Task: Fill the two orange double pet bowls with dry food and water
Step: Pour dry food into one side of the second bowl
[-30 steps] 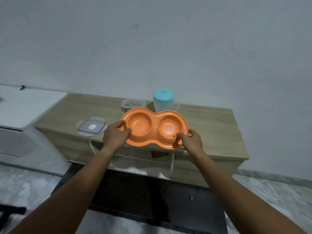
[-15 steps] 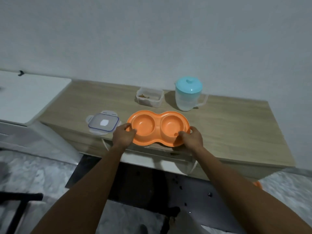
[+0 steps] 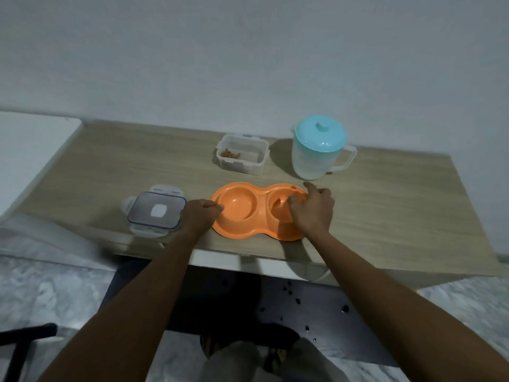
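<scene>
One orange double pet bowl lies flat on the wooden table near its front edge, and both cups look empty. My left hand pinches its left rim. My right hand covers the right cup with fingers curled over the rim. Behind the bowl stands an open clear container with a little brown dry food in one corner. A clear pitcher with a teal lid stands to its right. A second orange bowl is not in view.
The container's clear lid lies on the table just left of my left hand. A white surface adjoins the table on the left. A dark mat covers the floor below, and a black frame sits at bottom left.
Both hands carried the orange bowl forward and down, and it now lies on the table. My right hand has shifted from the near right edge to over the right cup.
</scene>
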